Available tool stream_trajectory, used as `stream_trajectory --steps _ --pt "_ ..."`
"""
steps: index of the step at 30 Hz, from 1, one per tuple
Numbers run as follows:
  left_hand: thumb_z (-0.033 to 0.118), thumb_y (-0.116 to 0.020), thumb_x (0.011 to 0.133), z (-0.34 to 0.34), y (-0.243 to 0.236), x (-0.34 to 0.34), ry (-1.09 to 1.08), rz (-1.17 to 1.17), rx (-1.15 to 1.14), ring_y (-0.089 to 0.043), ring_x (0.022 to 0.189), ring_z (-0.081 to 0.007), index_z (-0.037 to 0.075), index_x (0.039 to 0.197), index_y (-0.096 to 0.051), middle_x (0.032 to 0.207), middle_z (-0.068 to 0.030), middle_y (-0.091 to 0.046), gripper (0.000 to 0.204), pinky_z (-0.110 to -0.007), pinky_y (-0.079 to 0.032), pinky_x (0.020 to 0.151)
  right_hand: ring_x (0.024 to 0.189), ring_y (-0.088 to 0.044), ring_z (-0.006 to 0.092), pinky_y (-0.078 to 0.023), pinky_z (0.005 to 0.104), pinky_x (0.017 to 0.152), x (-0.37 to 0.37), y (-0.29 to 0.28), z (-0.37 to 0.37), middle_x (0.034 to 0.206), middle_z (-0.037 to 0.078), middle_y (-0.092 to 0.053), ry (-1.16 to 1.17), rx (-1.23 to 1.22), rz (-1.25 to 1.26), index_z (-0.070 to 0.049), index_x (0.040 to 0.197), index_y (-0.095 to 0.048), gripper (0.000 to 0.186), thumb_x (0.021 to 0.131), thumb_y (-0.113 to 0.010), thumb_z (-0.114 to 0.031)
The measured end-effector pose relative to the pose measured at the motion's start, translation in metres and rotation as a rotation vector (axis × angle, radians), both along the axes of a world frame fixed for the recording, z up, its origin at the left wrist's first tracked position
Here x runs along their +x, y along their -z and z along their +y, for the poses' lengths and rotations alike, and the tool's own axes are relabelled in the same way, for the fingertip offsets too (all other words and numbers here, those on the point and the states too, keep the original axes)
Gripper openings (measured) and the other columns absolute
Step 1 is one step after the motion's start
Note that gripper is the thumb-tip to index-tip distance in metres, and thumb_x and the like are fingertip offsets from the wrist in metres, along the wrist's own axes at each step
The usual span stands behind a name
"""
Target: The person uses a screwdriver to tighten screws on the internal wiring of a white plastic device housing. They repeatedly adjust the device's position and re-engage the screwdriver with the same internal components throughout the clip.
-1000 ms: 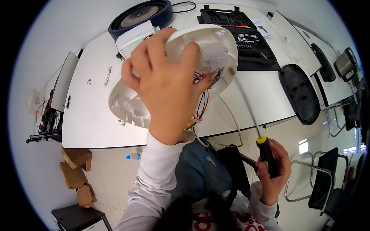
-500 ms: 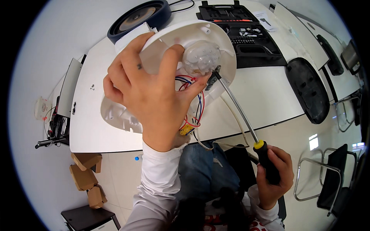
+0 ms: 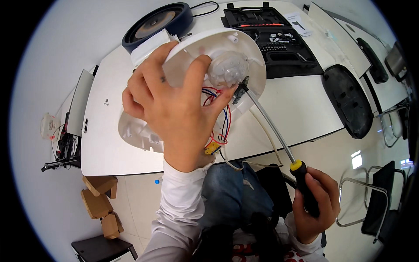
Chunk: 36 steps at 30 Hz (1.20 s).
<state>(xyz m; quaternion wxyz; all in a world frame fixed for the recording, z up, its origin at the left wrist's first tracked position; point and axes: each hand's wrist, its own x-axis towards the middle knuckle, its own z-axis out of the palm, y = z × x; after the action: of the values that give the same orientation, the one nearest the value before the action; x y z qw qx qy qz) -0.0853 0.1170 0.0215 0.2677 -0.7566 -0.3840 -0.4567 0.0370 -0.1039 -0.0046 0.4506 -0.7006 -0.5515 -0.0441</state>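
My left hand point(image 3: 176, 109) grips a white plastic housing point(image 3: 187, 43), its thumb low beside a small dark board point(image 3: 240, 94) inside. A translucent clear part point(image 3: 229, 65) sits above the board. Red, blue and dark wires point(image 3: 224, 122) hang from the housing down to a yellow component point(image 3: 211, 147); a pale cable point(image 3: 266, 129) loops below. My right hand point(image 3: 318, 203) is wrapped round the black-and-yellow handle of a screwdriver point(image 3: 275, 133), whose tip end reaches the board; exact contact is unclear.
The white table point(image 3: 104, 144) holds a round navy device point(image 3: 179, 22), a black tool case point(image 3: 288, 61), a paper sheet point(image 3: 298, 24), a black oval part point(image 3: 345, 105) and small screws point(image 3: 106, 102). Cardboard boxes point(image 3: 96, 203) lie on the floor, left; a chair point(image 3: 377, 205) stands right.
The screwdriver tip has moved left onto the board. My left hand and housing shifted left, then slightly back down; my right hand has moved somewhat right and down.
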Motion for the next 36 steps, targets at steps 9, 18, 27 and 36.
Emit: stream_trajectory --steps 9,18,27,36 --pt "0.037 -0.083 0.046 -0.001 -0.001 0.001 0.077 -0.026 -0.046 -0.041 0.108 -0.0260 0.022 0.085 -0.066 0.117 -0.0023 -0.052 0.045 -0.042 -0.022 0.092 0.083 -0.063 0.0268 -0.052 0.0299 0.068 -0.014 -0.042 -0.001 0.099 0.018 -0.061 -0.012 -0.033 -0.156 0.002 0.093 -0.065 0.033 0.061 -0.065 0.010" --pt "0.031 -0.083 0.045 0.002 0.003 0.007 0.170 -0.075 -0.068 -0.043 0.110 -0.0241 0.021 0.088 -0.066 0.117 -0.0024 -0.053 0.048 -0.043 -0.022 0.092 0.074 -0.065 0.0238 -0.050 0.0268 0.060 -0.019 -0.047 0.006 0.098 0.012 -0.062 0.046 -0.011 -0.223 0.000 0.092 -0.067 0.028 0.066 -0.070 0.008" --pt "0.030 -0.081 0.045 0.009 0.010 0.009 0.083 -0.029 0.022 -0.043 0.110 -0.0217 0.020 0.083 -0.062 0.118 -0.0020 -0.052 0.044 -0.041 -0.022 0.093 0.080 -0.060 0.0246 -0.048 0.0287 0.066 -0.011 -0.046 0.007 0.101 0.014 -0.059 0.021 -0.066 -0.298 0.001 0.101 -0.062 0.027 0.076 -0.054 0.008" --pt "0.023 -0.074 0.052 0.010 0.010 0.011 0.082 -0.053 0.041 -0.045 0.107 -0.0197 0.016 0.077 -0.058 0.110 -0.0029 -0.054 0.031 -0.038 -0.024 0.094 0.074 -0.060 0.0224 -0.048 0.0274 0.058 -0.022 -0.033 0.003 0.103 0.012 -0.058 0.054 -0.068 -0.515 -0.007 0.101 -0.065 0.035 0.070 -0.066 0.008"
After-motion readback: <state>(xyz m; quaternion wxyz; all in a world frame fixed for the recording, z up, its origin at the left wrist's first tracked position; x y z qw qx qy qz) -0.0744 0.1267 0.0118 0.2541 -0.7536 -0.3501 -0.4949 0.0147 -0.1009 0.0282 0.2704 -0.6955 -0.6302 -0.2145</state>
